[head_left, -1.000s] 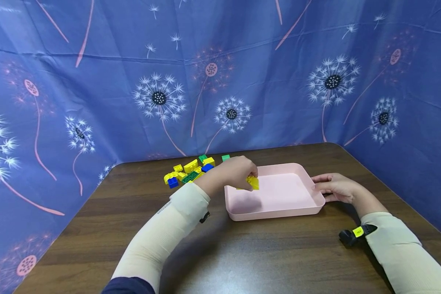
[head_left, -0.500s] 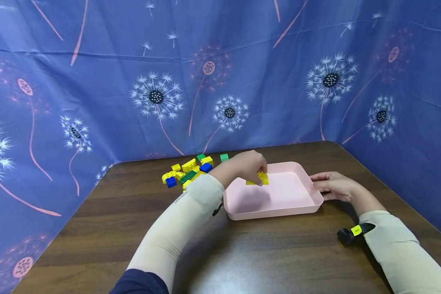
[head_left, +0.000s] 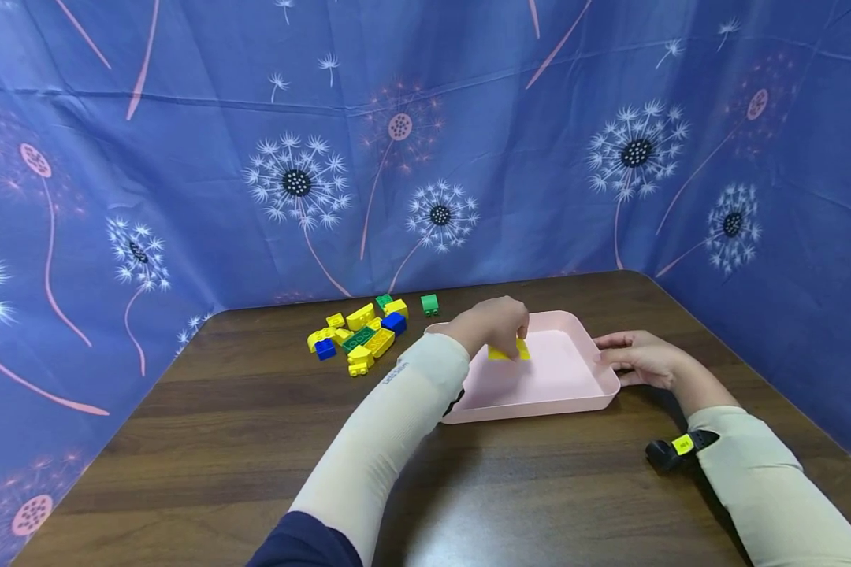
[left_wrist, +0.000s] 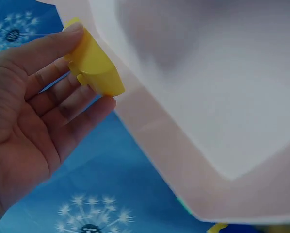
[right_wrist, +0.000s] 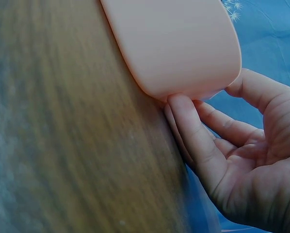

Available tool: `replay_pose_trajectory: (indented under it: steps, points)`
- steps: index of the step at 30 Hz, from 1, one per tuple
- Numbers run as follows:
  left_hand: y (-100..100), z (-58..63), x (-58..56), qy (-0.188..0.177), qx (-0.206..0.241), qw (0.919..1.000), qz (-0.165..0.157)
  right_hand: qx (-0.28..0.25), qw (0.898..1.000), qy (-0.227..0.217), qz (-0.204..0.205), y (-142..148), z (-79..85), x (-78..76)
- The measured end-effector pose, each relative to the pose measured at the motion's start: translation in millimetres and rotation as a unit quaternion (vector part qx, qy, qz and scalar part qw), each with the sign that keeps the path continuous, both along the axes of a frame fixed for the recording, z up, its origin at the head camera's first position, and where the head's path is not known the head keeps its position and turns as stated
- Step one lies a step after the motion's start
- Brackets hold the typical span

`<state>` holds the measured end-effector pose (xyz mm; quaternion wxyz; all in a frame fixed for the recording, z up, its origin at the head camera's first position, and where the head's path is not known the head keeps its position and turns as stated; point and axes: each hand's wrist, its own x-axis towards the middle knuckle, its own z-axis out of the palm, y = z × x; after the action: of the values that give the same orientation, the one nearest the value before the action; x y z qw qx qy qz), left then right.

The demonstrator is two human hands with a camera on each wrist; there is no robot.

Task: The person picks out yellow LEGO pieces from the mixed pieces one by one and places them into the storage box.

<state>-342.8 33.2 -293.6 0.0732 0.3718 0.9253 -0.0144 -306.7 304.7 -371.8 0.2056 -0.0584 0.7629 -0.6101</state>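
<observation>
My left hand [head_left: 492,323] reaches over the pink tray [head_left: 563,374] and pinches a yellow toy brick [head_left: 498,353]. Seen from the left wrist, this brick [left_wrist: 92,63] has a smooth curved side, with the thumb on one end and fingertips along its underside. Part of the brick is hidden behind the fingers in the head view. At the tray's right end, my right hand [head_left: 641,361] holds the wall. In the right wrist view, the thumb lies at the rim and fingertips meet the lower edge of the tray [right_wrist: 184,48].
Several yellow, blue and green toy bricks [head_left: 379,342] lie in a loose heap left of the tray. A single green brick [head_left: 429,304] sits behind the tray's back left corner. The wooden table [head_left: 206,417] ends at a blue dandelion-print cloth [head_left: 525,197].
My left hand has moved right and a little lower over the tray, carrying the yellow brick, uncovering more of the heap. My right hand still holds the tray's right end.
</observation>
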Motion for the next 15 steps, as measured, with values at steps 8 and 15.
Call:
replay_pose_trajectory:
  steps: [8, 15]
  points:
    - [-10, -12.4, -3.4, -0.057, 0.034, 0.9931, 0.096, -0.004, 1.000, 0.001, -0.001, -1, -1.2, 0.7]
    - [-17, -15.1, -11.8, -0.050, 0.037, 0.9895, 0.130, -0.012, 1.000, -0.002, -0.004, -1, -1.7, 0.4]
